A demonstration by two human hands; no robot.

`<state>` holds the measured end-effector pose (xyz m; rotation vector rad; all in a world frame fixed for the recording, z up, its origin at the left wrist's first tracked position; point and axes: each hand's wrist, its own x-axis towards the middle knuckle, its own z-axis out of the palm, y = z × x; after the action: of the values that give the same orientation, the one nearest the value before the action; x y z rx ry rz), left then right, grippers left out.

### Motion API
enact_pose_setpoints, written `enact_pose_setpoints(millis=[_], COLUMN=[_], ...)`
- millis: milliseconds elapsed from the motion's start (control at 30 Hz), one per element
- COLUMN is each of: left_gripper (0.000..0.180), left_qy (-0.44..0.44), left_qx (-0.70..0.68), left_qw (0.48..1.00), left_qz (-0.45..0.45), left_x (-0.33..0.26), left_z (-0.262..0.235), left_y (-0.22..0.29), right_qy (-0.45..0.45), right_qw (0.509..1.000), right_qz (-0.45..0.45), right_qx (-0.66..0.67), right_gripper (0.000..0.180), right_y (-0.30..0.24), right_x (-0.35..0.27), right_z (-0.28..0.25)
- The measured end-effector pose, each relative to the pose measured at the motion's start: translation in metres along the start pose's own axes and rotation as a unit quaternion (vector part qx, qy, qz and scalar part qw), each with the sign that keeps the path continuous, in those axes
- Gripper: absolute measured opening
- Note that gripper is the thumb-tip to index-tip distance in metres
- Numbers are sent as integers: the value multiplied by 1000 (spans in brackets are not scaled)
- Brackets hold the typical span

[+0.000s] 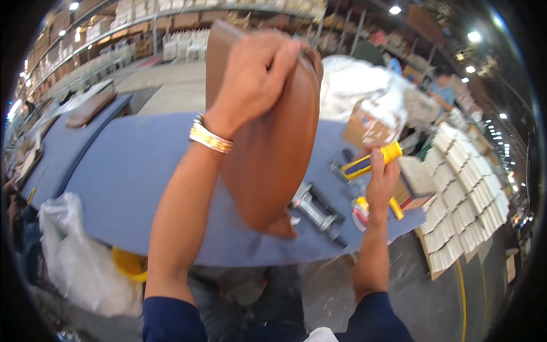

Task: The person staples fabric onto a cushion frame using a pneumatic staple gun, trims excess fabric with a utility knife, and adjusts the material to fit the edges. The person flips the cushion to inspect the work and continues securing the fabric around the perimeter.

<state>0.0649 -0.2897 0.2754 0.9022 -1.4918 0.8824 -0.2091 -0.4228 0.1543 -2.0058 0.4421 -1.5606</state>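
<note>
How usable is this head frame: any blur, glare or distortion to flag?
Head view: strong fisheye, the blue table edge bows and the corners go black; ceiling lamps flare at upper right; the left hand on the brown panel is slightly soft; the right hand with the yellow tool reads clearly.

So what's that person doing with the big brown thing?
The person's left hand grips the top of a brown leather piece, holding it up over a blue table. The right hand holds a yellow-handled tool up beside it. A metal tool lies on the table below, and stacks of white parts sit to the right.
</note>
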Motion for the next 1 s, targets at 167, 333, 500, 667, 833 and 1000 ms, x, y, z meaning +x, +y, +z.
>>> enact_pose_setpoints(millis=[167, 333, 500, 667, 833, 1000], left_gripper=[37, 62, 70, 74, 91, 90], left_qy=[87, 258, 264, -257, -538, -444], left_qx=[148, 88, -4, 561, 319, 207], left_qw=[961, 868, 805, 678, 701, 804], left_qz=[-218, -415, -531, -399, -342, -337], left_x=[-63, -138, -250, -307, -249, -277], left_z=[-107, -216, -352, -400, -260, -183], left_y=[89, 143, 95, 67, 107, 96], right_qy=[-183, -245, -180, -305, -297, -286], right_qw=[886, 813, 927, 951, 955, 957], right_qz=[121, 156, 34, -37, -16, 55], right_qx=[-409, -504, -328, -44, -15, 10], right_gripper=[46, 50, 31, 25, 21, 17], right_y=[151, 210, 150, 66, 88, 93], right_x=[-31, -57, -63, -117, -169, -169], right_z=[-27, -37, 19, 103, 149, 152])
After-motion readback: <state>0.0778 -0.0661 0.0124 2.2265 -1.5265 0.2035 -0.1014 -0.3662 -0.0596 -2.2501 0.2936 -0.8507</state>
